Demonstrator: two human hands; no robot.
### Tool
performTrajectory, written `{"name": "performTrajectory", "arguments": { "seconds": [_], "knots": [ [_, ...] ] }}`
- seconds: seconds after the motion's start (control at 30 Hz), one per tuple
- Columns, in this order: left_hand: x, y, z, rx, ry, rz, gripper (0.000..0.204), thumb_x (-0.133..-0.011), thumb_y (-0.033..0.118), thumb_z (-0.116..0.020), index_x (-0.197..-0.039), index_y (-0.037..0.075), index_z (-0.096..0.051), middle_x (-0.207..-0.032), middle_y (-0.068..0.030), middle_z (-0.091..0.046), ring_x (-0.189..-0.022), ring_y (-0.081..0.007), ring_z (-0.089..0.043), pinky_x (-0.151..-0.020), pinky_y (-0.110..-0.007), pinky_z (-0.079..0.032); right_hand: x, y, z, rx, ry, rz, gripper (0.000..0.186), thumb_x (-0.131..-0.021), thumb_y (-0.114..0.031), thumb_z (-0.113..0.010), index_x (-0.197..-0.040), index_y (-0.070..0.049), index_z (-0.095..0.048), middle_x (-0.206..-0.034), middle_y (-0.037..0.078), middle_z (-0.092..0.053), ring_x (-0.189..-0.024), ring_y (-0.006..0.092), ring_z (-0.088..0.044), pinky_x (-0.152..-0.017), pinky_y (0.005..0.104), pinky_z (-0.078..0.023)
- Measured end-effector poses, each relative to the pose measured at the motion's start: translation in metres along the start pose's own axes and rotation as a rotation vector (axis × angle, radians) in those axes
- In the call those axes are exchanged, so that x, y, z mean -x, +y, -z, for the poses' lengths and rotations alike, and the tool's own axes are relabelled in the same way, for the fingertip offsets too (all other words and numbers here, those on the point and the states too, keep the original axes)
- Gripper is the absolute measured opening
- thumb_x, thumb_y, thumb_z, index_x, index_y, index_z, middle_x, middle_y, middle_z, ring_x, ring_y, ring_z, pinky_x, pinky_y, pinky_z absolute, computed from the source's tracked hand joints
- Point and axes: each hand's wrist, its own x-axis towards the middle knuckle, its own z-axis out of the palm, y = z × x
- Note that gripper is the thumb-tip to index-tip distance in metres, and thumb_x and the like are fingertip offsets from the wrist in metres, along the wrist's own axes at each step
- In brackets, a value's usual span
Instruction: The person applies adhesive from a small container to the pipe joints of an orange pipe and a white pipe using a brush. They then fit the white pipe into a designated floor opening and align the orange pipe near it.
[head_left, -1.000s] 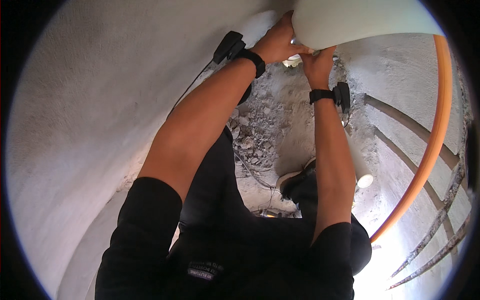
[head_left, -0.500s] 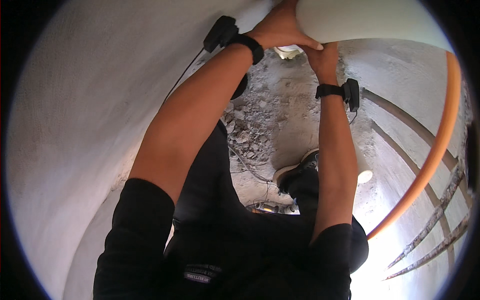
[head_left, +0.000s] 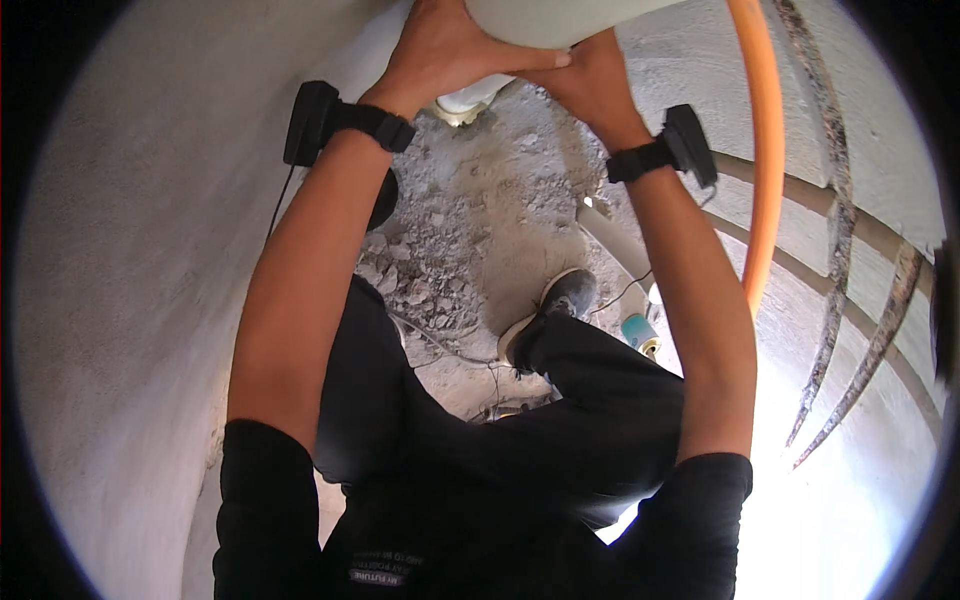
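A thick white pipe (head_left: 570,18) crosses the top edge of the view, its far parts cut off. My left hand (head_left: 445,55) grips it from the left, the thumb stretched along its lower side. Below and to the right, my right hand (head_left: 590,85) holds the same pipe, most of its fingers hidden behind it. Thumb and right hand meet at the pipe's near edge. Just beneath my left hand, a white pipe end (head_left: 468,100) with a ragged yellowish rim shows at the floor. Both wrists wear black straps with small boxes.
Broken rubble (head_left: 420,285) covers the floor by my legs. A narrower white pipe (head_left: 612,240) and a teal can (head_left: 638,330) lie near my shoe (head_left: 560,300). An orange pipe (head_left: 766,150) and rusty bars (head_left: 838,230) run along the right. Thin cables (head_left: 450,350) cross the floor.
The view has swung, so the hands and white pipe sit farther left and higher. The teal can and more of the narrow pipe have come into view. Both hands keep their hold.
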Motion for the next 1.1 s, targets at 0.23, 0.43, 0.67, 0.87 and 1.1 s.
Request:
{"name": "performTrajectory", "arguments": {
  "seconds": [0.23, 0.43, 0.67, 0.87, 1.1],
  "knots": [
    [0.008, 0.01, -0.008, 0.18, 0.104, -0.015, 0.116, -0.057, 0.028, -0.097, -0.144, -0.004, -0.029, -0.14, -0.0222, -0.047, -0.133, -0.0318, -0.046, -0.111, -0.042, -0.038, -0.002, -0.013, -0.007, -0.094, 0.073, 0.045, 0.097, -0.066, -0.037, -0.092, -0.138, 0.003, -0.042, -0.129, 0.022, -0.062, -0.12, 0.03, -0.061, -0.101, 0.0395, -0.048],
    [0.007, 0.014, -0.008, 0.334, 0.035, -0.044, 0.103, -0.061, 0.015, -0.095, -0.143, -0.002, -0.033, -0.134, -0.0175, -0.054, -0.125, -0.0267, -0.053, -0.106, -0.039, -0.045, -0.001, -0.022, -0.007, -0.125, 0.093, -0.012, 0.1, -0.065, -0.04, -0.093, -0.139, 0.002, -0.04, -0.13, 0.023, -0.061, -0.121, 0.0322, -0.06, -0.1, 0.0401, -0.049],
    [0.006, 0.009, 0.006, 0.348, 0.162, -0.109, 0.095, -0.064, 0.011, -0.093, -0.14, -0.001, -0.037, -0.13, -0.0151, -0.057, -0.121, -0.0237, -0.055, -0.104, -0.038, -0.046, -0.02, -0.037, -0.009, -0.038, 0.018, 0.134, 0.094, -0.07, -0.04, -0.089, -0.138, 0.002, -0.04, -0.129, 0.024, -0.061, -0.119, 0.034, -0.061, -0.098, 0.0396, -0.05],
    [0.008, 0.011, 0.001, 0.22, 0.173, -0.012, 0.104, -0.062, 0.018, -0.096, -0.142, -0.002, -0.032, -0.137, -0.0161, -0.05, -0.129, -0.0254, -0.048, -0.109, -0.039, -0.04, -0.023, -0.037, 0.0, -0.03, -0.066, 0.071, 0.085, -0.071, -0.036, -0.089, -0.133, 0.004, -0.047, -0.128, 0.023, -0.062, -0.119, 0.0333, -0.061, -0.099, 0.04, -0.049],
    [0.012, -0.012, -0.002, 0.374, 0.059, 0.05, 0.096, -0.066, 0.02, -0.095, -0.141, -0.002, -0.04, -0.133, -0.0161, -0.057, -0.125, -0.0257, -0.053, -0.108, -0.039, -0.043, -0.014, -0.017, -0.02, -0.218, 0.056, 0.166, 0.093, -0.071, -0.031, -0.089, -0.14, 0.003, -0.037, -0.128, 0.024, -0.06, -0.12, 0.032, -0.06, -0.101, 0.0407, -0.047]
  ]
}}
